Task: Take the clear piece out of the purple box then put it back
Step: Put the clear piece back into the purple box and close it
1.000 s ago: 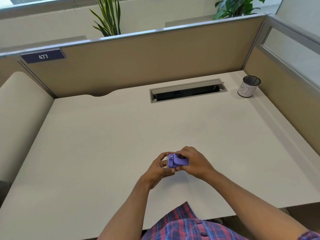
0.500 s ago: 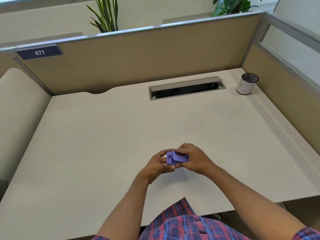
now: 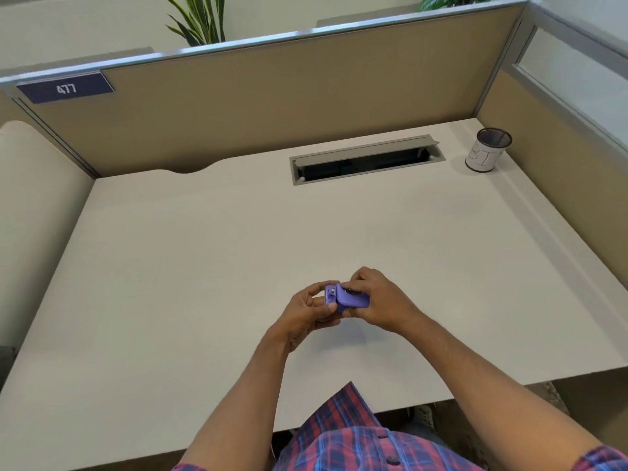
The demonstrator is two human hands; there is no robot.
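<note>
A small purple box [image 3: 350, 299] is held just above the near middle of the white desk [image 3: 204, 266]. My left hand [image 3: 307, 314] grips its left end from below and the side. My right hand [image 3: 377, 302] covers its right end, with fingers curled over the top and thumb underneath. A small dark round part and a pale spot show on the box's top face. The clear piece cannot be made out; my fingers hide much of the box.
A mesh pen cup [image 3: 487, 150] with a white paper label stands at the far right corner. An open cable slot [image 3: 365, 163] is set into the desk's back. Tan partition walls [image 3: 289, 96] enclose the back and right sides.
Both hands stay on the purple box and have shifted slightly away from me; my fingers have adjusted a little on it.
</note>
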